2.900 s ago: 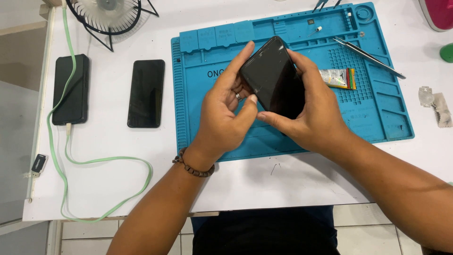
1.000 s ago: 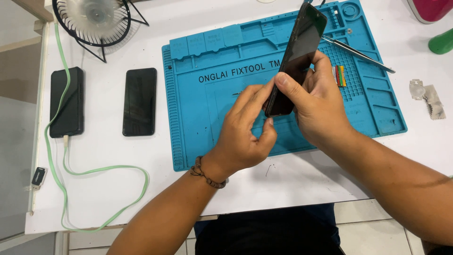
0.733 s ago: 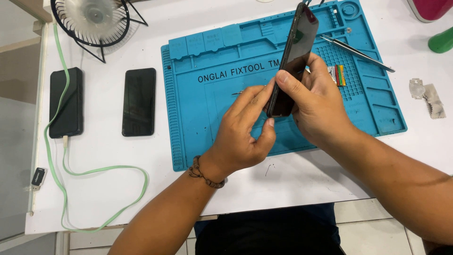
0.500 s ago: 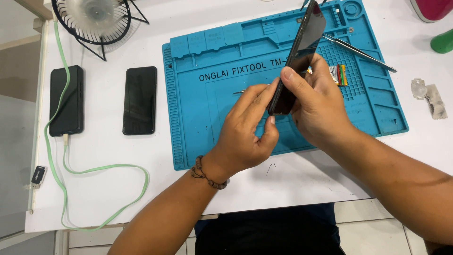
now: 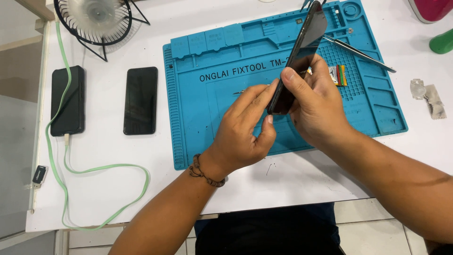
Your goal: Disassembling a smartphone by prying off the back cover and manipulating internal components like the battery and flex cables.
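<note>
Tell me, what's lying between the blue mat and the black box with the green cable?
A black phone lies flat on the white table between the blue mat and the black box, in the head view.

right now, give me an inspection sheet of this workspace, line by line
surface: white table with a blue repair mat on it.
job's things: black phone held on edge, tilted, above the mat.
clutter: metal tweezers and a small coloured strip on the mat; crumpled clear scrap right of it; second black phone and a dark power bank to the left.
grippers: right hand grips the phone's lower part; left hand has fingertips at its lower edge.
cables: green cable runs from the power bank and loops over the table.
surroundings: small desk fan at back left; tiled floor below.
</note>
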